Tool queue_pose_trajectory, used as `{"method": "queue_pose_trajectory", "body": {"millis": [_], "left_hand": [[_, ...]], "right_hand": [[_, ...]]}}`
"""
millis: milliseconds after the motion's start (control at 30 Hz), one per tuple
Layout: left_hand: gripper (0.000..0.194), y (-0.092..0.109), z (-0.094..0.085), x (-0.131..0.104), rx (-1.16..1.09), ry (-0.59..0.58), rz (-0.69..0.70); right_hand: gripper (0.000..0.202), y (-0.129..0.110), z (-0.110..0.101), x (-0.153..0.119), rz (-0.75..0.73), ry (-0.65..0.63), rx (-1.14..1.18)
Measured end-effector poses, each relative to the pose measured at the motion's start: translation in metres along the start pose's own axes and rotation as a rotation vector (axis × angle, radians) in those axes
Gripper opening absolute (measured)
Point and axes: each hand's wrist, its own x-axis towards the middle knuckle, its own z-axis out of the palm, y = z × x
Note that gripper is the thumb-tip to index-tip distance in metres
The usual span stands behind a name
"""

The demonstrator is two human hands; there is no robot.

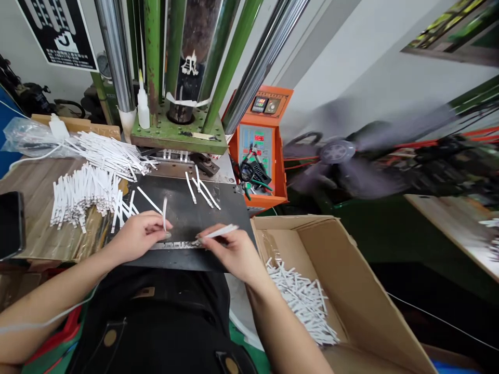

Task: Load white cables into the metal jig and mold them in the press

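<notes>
Behind the dark work plate [187, 208] rose the green press [177, 78], its steel and green columns standing over a green base at the plate's far edge. Right of the plate and lower sat an open cardboard box [351, 291], with a heap of white finished pieces [302, 304] lying in its near left corner. Beyond the plate's far right corner stood the orange control unit [265, 140], its small displays lit. The wooden table [35, 208] spread out left of the plate, carrying a bundle of white strips [81, 195] just beside the plate's left edge and a looser spread of strips [107, 150] behind that bundle. A few loose strips [200, 189] lay on the far half of the plate itself. At the plate's near edge ran a narrow metal fixture [177, 244], and both hands worked over it. The left hand [138, 236] was closed in a pinch on one white strip [165, 213], held upright just above the fixture's left end. The right hand [234, 252] pinched a second white strip [220, 231], laid nearly flat with its tip pointing at the middle of the fixture.
</notes>
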Motion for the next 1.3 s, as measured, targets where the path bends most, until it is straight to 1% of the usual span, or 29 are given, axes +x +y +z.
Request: {"method": "queue_pose_trajectory", "body": {"millis": [67, 167, 267, 367, 467, 500, 567, 633, 667, 733, 767, 800, 867, 900, 967, 1067, 1133, 1167, 1233, 1300], "left_hand": [[0.013, 0.002, 0.005, -0.005, 0.034, -0.029, 0.022], [0.008, 0.007, 0.017, -0.006, 0.136, -0.040, 0.071], [0.004, 0.012, 0.022, -0.003, 0.214, -0.040, 0.108], [0.005, 0.017, 0.026, -0.003, 0.350, -0.090, 0.124], [0.008, 0.020, 0.029, -0.005, 0.526, -0.127, 0.154], [0.009, 0.020, 0.029, -0.005, 0.553, -0.141, 0.168], [0.013, 0.017, 0.023, -0.004, 0.519, -0.205, 0.205], [0.019, 0.012, 0.011, 0.003, 0.466, -0.258, 0.232], [0.022, 0.009, 0.003, 0.009, 0.477, -0.255, 0.239], [0.023, 0.002, -0.012, 0.026, 0.594, -0.188, 0.224], [0.021, -0.002, -0.019, 0.036, 0.666, -0.153, 0.197], [0.017, -0.006, -0.024, 0.046, 0.717, -0.146, 0.167], [0.010, -0.013, -0.032, 0.063, 0.747, -0.211, 0.127], [0.009, -0.015, -0.034, 0.069, 0.738, -0.259, 0.133], [0.013, -0.018, -0.035, 0.076, 0.746, -0.319, 0.202], [0.018, -0.017, -0.028, 0.071, 0.900, -0.310, 0.335], [0.019, -0.014, -0.022, 0.061, 0.981, -0.289, 0.397], [0.019, -0.012, -0.020, 0.054, 0.976, -0.274, 0.424], [0.021, -0.007, -0.017, 0.040, 0.861, -0.220, 0.455], [0.023, -0.001, -0.017, 0.025, 0.676, -0.144, 0.450]], "right_hand": [[0.014, 0.007, 0.000, -0.009, -0.003, 0.004, -0.003], [0.012, 0.015, 0.004, -0.011, -0.041, 0.055, -0.046], [0.011, 0.014, 0.004, -0.008, -0.147, 0.065, -0.115], [0.016, 0.005, 0.003, -0.010, -0.278, -0.004, -0.199], [0.020, -0.004, 0.005, -0.015, -0.336, -0.123, -0.350], [0.022, -0.006, 0.006, -0.017, -0.346, -0.145, -0.400], [0.023, -0.006, 0.007, -0.018, -0.355, -0.148, -0.439], [0.021, -0.003, 0.008, -0.017, -0.345, -0.113, -0.382], [0.020, -0.001, 0.008, -0.015, -0.337, -0.093, -0.339], [0.018, 0.002, 0.008, -0.012, -0.330, -0.071, -0.280], [0.019, 0.003, 0.007, -0.011, -0.332, -0.075, -0.273], [0.019, 0.004, 0.006, -0.011, -0.334, -0.086, -0.278], [0.021, 0.005, 0.004, -0.011, -0.319, -0.109, -0.286], [0.020, 0.006, 0.002, -0.011, -0.296, -0.100, -0.279], [0.017, 0.010, -0.003, -0.013, -0.217, -0.037, -0.246], [0.011, 0.017, -0.007, -0.015, -0.132, 0.068, -0.201], [0.013, 0.020, -0.007, -0.017, -0.160, 0.071, -0.205], [0.015, 0.020, -0.006, -0.018, -0.199, 0.058, -0.217], [0.019, 0.019, -0.004, -0.020, -0.286, 0.014, -0.255], [0.022, 0.017, -0.002, -0.022, -0.350, -0.028, -0.289]]}}
